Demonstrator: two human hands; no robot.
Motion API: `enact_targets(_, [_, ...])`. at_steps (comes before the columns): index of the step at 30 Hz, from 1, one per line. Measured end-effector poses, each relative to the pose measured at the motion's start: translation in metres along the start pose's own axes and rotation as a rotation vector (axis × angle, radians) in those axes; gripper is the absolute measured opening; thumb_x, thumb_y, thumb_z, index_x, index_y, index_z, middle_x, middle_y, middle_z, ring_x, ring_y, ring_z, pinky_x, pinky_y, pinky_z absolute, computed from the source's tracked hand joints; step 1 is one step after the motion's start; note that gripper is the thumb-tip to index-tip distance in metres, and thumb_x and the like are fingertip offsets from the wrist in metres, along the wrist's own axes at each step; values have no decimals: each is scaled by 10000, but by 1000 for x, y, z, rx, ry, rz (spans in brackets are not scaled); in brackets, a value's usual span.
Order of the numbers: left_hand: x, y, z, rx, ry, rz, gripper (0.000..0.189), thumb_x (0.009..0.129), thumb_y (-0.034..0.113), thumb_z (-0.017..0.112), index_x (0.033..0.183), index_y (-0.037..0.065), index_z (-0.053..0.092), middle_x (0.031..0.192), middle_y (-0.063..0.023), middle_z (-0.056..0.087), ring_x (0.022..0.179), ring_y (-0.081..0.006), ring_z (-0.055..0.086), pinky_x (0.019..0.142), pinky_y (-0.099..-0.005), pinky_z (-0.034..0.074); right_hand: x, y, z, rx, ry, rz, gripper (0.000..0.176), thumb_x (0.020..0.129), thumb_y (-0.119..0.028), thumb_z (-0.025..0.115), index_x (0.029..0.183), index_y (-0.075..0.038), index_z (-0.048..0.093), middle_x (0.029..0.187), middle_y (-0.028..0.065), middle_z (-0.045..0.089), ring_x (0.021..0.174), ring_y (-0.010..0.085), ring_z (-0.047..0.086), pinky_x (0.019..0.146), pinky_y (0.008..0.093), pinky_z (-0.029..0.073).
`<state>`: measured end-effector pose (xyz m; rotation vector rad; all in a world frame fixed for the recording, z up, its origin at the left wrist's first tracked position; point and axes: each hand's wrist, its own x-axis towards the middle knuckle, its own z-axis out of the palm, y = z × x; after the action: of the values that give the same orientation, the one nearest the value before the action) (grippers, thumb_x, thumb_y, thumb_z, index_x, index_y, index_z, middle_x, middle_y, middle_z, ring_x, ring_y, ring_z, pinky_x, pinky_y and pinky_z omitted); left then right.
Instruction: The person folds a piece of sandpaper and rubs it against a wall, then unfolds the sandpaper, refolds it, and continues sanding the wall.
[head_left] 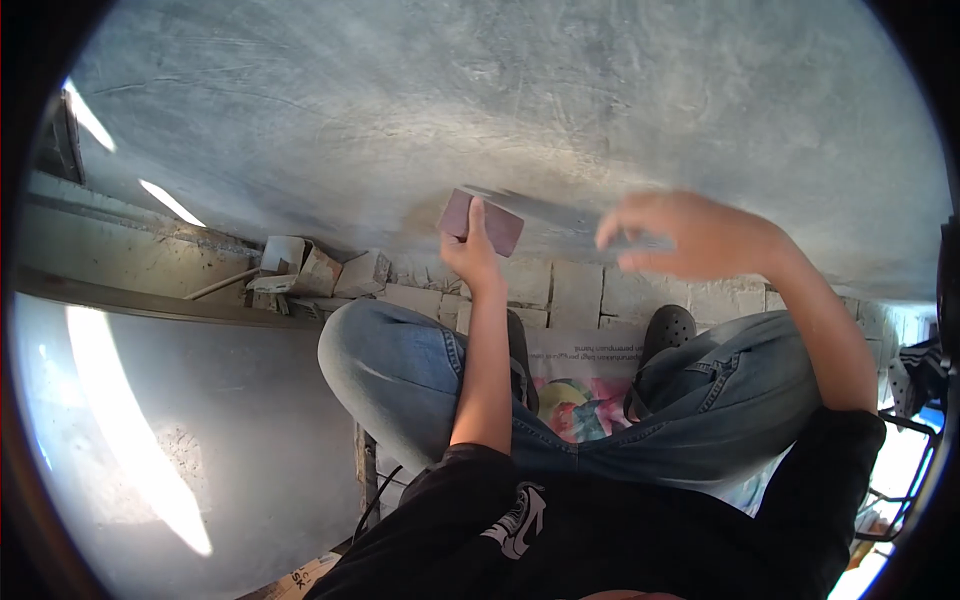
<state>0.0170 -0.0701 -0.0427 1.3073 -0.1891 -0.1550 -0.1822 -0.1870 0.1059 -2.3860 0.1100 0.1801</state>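
Observation:
A flat reddish-brown rectangle of sandpaper [502, 232] is gripped in my left hand [472, 256], the thumb lying across its face. It is held up close in front of a grey plastered wall [420, 120], where a dark shadow stretches to its right. Over to the right, my right hand [690, 236] is raised near the same wall, slightly blurred. Its fingers are curved and apart from the thumb, with nothing between them.
My bent, jeans-clad knees [395, 350] flank a printed sheet [590, 400] on the floor. Pale floor tiles [576, 295] run along the wall's foot. Broken blocks [325, 270] lie at the left, beside a grey panel [270, 400]. A black metal frame [900, 490] stands at the right.

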Motion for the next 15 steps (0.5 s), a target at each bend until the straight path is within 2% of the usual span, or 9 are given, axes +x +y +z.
enact_targets(2, [-4, -1, 4, -22, 2, -19, 199, 797, 107, 643, 934, -37, 623, 857, -41, 618, 729, -88, 547, 641, -242, 442, -6, 11, 14, -45, -327, 103, 359, 820, -297, 552, 1118, -100, 519, 1035, 100, 591, 942, 248, 573, 809, 396, 449])
enact_targets(3, [-5, -2, 6, 12, -17, 2, 204, 803, 112, 635, 936, -42, 619, 880, -50, 615, 756, -93, 551, 662, -242, 439, -5, 7, 15, -45, -331, 101, 359, 820, -297, 552, 1118, -100, 519, 1035, 100, 591, 942, 248, 573, 809, 396, 449])
enact_targets(5, [-3, -2, 5, 49, -36, 20, 210, 808, 117, 628, 938, -48, 616, 904, -59, 611, 782, -98, 555, 682, -241, 437, -1, -2, 16, -137, -624, 398, 405, 800, -319, 567, 1137, -103, 507, 1060, 115, 587, 994, 264, 558, 832, 378, 443])
enact_targets(6, [-2, -2, 4, 160, -35, 204, 193, 812, 94, 612, 955, -36, 621, 911, -76, 602, 748, -107, 557, 660, -245, 443, 0, 0, 20, -138, -627, 398, 405, 800, -319, 567, 1137, -103, 507, 1060, 115, 587, 994, 264, 558, 832, 378, 443])
enact_targets(7, [-1, -1, 4, 268, -33, 389, 185, 816, 71, 596, 972, -24, 626, 919, -92, 593, 715, -116, 560, 638, -250, 450, 1, 4, 24, -141, -544, 358, 416, 798, -326, 565, 1146, -106, 502, 1074, 118, 582, 997, 269, 555, 829, 376, 446])
enact_targets(8, [-1, 0, 4, 267, -27, 389, 185, 816, 71, 596, 972, -24, 626, 919, -92, 593, 715, -116, 560, 638, -250, 450, 2, 8, 26, -145, -461, 317, 427, 796, -333, 563, 1154, -110, 496, 1088, 120, 578, 1000, 274, 553, 825, 374, 448])
enact_targets(11, [-5, 25, 12, 315, 29, 486, 184, 804, 28, 587, 978, -10, 632, 935, -117, 578, 701, -130, 566, 621, -256, 455, 2, 9, 27, -164, -448, 343, 434, 793, -337, 567, 1161, -119, 493, 1086, 113, 580, 1001, 274, 554, 817, 386, 451])
enact_targets(15, [-23, 36, 30, 380, -59, 643, 227, 753, -31, 614, 977, 0, 634, 927, -94, 580, 725, -145, 565, 599, -272, 459, 3, 5, 23, -172, -501, 371, 440, 790, -338, 571, 1167, -125, 488, 1090, 115, 578, 999, 277, 555, 814, 389, 454])
